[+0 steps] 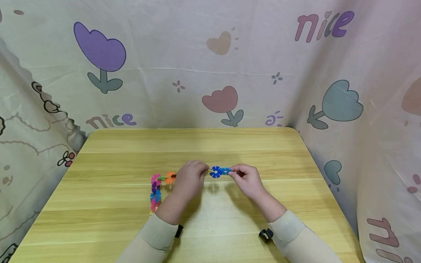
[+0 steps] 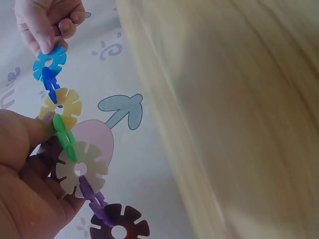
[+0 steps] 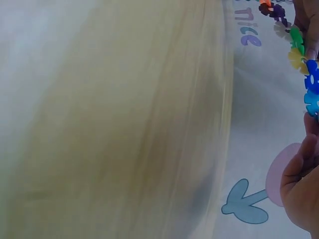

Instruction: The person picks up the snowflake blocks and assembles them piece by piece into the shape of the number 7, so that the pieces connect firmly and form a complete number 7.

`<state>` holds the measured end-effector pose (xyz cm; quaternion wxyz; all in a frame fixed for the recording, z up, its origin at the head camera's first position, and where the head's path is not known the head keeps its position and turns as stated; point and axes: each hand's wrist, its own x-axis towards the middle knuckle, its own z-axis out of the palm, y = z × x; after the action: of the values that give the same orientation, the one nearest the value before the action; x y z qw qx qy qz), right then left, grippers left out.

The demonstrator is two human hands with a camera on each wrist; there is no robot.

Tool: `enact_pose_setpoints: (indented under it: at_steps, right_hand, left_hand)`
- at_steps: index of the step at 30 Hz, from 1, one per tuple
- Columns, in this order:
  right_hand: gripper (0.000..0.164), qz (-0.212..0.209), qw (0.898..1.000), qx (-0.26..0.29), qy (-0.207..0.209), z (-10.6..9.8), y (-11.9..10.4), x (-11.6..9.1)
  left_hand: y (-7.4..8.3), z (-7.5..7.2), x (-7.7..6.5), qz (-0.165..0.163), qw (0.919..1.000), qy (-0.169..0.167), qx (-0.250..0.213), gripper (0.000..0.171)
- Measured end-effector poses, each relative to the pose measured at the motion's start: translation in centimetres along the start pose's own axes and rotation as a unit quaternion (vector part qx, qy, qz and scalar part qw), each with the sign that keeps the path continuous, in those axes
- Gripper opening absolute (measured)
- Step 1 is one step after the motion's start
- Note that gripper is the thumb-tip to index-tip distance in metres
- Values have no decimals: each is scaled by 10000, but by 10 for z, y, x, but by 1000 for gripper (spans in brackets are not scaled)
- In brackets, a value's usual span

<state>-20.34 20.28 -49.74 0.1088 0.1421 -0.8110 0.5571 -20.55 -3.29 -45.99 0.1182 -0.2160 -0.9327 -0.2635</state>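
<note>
A chain of colourful notched plastic discs, snowflake building pieces, runs between my hands. My left hand (image 1: pixel 190 178) pinches it near the yellow disc (image 2: pixel 70 107) and the green disc (image 2: pixel 65 137). At the chain's right end, my right hand (image 1: pixel 247 179) pinches the light blue disc (image 1: pixel 226 171) between thumb and finger. Next to that disc is a dark blue disc (image 1: pixel 215 172). Beyond my left hand the chain continues through white, purple and dark brown discs (image 2: pixel 119 226) to an orange disc (image 1: pixel 170 178), then bends toward me at a pink disc (image 1: pixel 156 179). My left forearm hides its near end.
The wooden table (image 1: pixel 230 226) lies under both hands. A printed cloth (image 1: pixel 158 44) with tulips and letters hangs behind it and along the sides. A small black device (image 1: pixel 265 235) sits at the right wrist.
</note>
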Motion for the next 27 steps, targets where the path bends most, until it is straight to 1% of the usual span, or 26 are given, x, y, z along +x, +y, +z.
enact_pose_setpoints:
  at_steps: [8, 14, 18, 24, 27]
  right_hand:
    - [6, -82, 10000, 0, -9, -3, -5, 0]
    - [9, -240, 9997, -46, 24, -4, -7, 0]
    - [10, -325, 9994, -47, 146, -3, -8, -3]
    - [10, -613, 9976, -65, 325, 2, -10, -10]
    - [10, -641, 9973, 25, 367, 4, -10, -11]
  left_hand:
    - [3, -4, -1, 182, 9994, 103, -261, 10]
    - [5, -6, -2, 254, 9983, 176, -487, 11]
    - [7, -4, -4, 268, 9981, 258, -496, 9]
    - [8, -1, -7, 439, 9972, 424, -425, 10]
    - [8, -1, -7, 469, 9966, 506, -450, 11]
